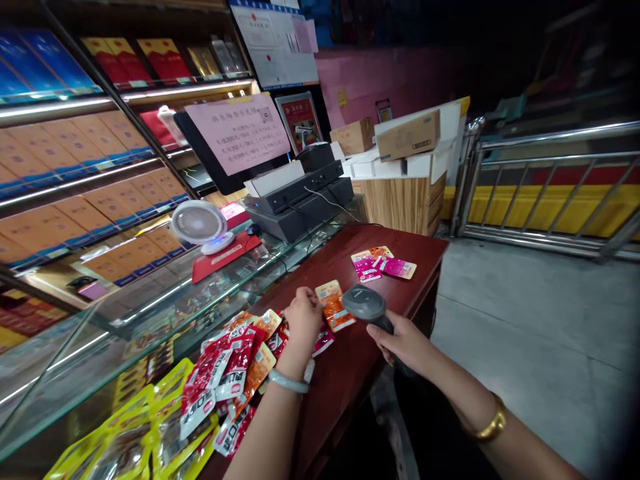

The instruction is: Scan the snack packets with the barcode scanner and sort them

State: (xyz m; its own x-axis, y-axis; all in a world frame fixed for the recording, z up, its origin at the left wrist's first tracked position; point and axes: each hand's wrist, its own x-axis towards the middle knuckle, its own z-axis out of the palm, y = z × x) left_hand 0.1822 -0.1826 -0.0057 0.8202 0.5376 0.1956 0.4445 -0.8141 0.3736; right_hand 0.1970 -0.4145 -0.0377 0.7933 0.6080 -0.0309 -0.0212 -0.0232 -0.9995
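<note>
My right hand (400, 340) is wrapped round the handle of a grey barcode scanner (364, 303), its head tilted over the table. My left hand (304, 317) has its fingers curled together at the left edge of an orange snack packet (334, 305); the exact grip is partly hidden. A magenta packet (325, 340) shows beside that hand. To the left lies a heap of red and white packets (220, 370), with orange ones among them. Yellow-edged pouches (135, 427) spread in front. Farther right, several pink and orange packets (383, 263) lie together.
The dark red table (345, 373) adjoins a glass display counter (210, 300). On the counter are a small round fan (199, 223), a monitor (235, 140) with a pink sheet, and black box-shaped equipment (305, 200). A metal railing (550, 193) stands at the right.
</note>
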